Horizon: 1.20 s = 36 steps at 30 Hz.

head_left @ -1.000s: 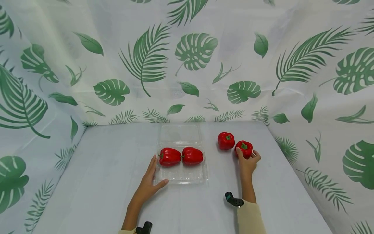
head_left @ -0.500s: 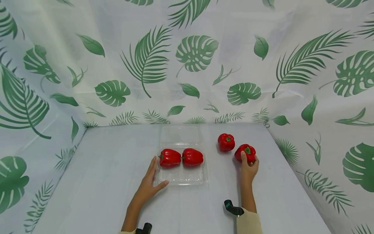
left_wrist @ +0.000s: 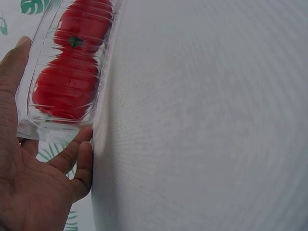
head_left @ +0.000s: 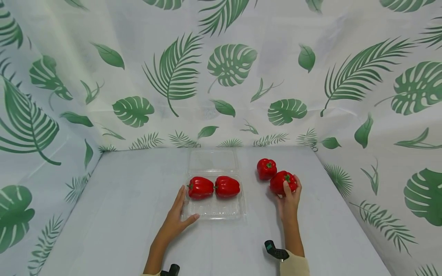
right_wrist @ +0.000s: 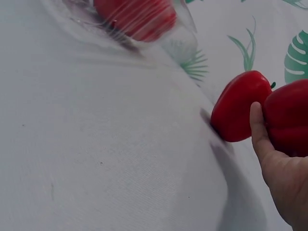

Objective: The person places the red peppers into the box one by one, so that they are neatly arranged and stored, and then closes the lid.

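My right hand (head_left: 291,205) grips a red bell pepper (head_left: 278,183) between thumb and fingers, just off the table by its shadow in the right wrist view. Behind it another red bell pepper (head_left: 266,169) stands on the table with its green stem up. Two more bell peppers, a left one (head_left: 201,188) and a right one (head_left: 227,186), lie on their sides in a clear plastic clamshell box (head_left: 221,215). Beside the box's left edge is my left hand (head_left: 173,222), fingers fairly straight and thumb spread toward the near left corner. In the left wrist view the box (left_wrist: 36,113) sits between thumb and fingers.
The clear lid (head_left: 212,159) lies folded back behind the box. A white cloth covers the table (head_left: 121,214). Leaf-printed curtains (head_left: 241,115) stand at its back and both sides. Each wrist wears a black camera; the right camera (head_left: 276,251) shows fully.
My right hand has drawn the bell pepper toward me, then left and up, and the pepper has tilted in the grip. The left hand and the box have stayed put.
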### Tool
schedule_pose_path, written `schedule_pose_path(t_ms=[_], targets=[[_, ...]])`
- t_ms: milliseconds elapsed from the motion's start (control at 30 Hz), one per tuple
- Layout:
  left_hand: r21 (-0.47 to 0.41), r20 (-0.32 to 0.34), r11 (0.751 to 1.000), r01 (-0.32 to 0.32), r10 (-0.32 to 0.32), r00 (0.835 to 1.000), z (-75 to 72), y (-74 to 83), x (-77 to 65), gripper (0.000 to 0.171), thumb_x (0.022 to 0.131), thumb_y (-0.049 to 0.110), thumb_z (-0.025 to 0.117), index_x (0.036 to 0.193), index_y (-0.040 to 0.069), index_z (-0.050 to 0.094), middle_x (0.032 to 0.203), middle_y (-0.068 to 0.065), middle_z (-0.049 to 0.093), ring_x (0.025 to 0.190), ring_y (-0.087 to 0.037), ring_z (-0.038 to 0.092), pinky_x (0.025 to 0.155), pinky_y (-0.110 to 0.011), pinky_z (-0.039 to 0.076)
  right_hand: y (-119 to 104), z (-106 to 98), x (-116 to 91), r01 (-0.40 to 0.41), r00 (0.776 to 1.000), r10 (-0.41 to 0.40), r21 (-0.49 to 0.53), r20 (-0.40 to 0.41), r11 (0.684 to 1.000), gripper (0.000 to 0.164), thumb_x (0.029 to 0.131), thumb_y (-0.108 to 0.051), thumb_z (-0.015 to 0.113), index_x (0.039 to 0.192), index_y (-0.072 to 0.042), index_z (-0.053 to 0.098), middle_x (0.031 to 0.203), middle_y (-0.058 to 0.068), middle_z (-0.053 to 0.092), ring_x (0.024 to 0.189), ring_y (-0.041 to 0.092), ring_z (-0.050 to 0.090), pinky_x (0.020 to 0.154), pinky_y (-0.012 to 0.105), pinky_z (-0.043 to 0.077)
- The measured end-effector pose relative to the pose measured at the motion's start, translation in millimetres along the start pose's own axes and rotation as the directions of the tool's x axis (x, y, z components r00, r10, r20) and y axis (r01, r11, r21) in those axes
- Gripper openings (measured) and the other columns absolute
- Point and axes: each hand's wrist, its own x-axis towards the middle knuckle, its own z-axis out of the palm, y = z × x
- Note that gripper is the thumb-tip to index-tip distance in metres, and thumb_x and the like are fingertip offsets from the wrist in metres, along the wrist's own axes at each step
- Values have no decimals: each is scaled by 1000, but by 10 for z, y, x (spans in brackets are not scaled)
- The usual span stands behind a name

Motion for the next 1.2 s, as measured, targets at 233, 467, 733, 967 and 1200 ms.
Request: schedule_pose_path(t_ms=[233,467,733,967,1200], targets=[[-1,0,1000,6,-6,1000,10,-11,3,98,83,37,76,158,19,16,166,2,10,150,-31,21,111,-50,34,15,29,-42,-6,1000,7,-54,18,998,68,98,-11,55,152,-30,18,149,-7,27,140,16,25,89,25,58],[2,6,1000,18,-18,1000,20,-11,1,99,83,38,76,158,21,14,166,1,9,149,-32,22,111,-50,34,12,40,-86,-29,1000,28,-168,-12,985,73,96,-14,62,152,-28,17,151,-6,25,142,16,23,86,18,57],[18,4,1000,23,-23,1000,10,-6,12,99,83,38,76,158,22,14,166,2,9,149,-31,23,111,-49,34,39,49,-117,-38,999,41,-206,13,978,60,98,-19,58,144,-27,21,149,-3,28,138,16,30,84,20,58],[19,4,1000,8,-8,1000,1,-19,10,99,83,38,76,158,19,14,166,0,9,150,-32,20,111,-49,33,96,113,-152,-19,998,30,-204,51,979,64,97,-13,60,147,-26,23,147,-5,31,136,14,31,85,21,58],[16,6,1000,8,-8,1000,11,-14,4,99,83,36,76,158,20,14,166,3,8,151,-30,18,112,-48,32,152,147,-190,34,994,3,-324,113,946,74,91,-9,67,150,-20,23,151,-1,31,141,16,29,88,13,54]])
